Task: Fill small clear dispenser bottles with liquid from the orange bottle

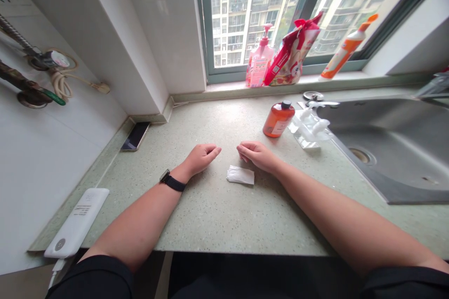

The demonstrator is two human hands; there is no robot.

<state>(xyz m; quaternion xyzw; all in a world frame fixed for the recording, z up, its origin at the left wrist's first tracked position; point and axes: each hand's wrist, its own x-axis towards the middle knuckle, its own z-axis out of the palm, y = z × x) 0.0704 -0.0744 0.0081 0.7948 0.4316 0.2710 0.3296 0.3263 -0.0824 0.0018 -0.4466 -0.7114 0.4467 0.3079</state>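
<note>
We see the left hand point(202, 158) and the right hand point(257, 154) resting on the pale green speckled counter point(217, 224), with a gap between them. Both hands are loosely curled closed, thumbs along the bent fingers. We see nothing in either one, but we cannot look inside the palms. The hands may sit like this so the arms can rest on the hard top.

The folded white tissue point(240, 175) lies flat just on the near side of the right hand, not in its grip. It looks soft and thin, a small rectangle with a wrinkly left end. We think it is folded so it stays neat.

Far to the right of the hands stands a shiny orange bottle point(278, 120) with a black cap, upright on its flat base. Farther right is the smooth metal sink point(403, 182). On the left, we see a flat, dark phone point(136, 136) by the wall and, nearer, a white plastic power bank point(79, 224) with round corners. Maybe they are there to leave room for the arms.
</note>
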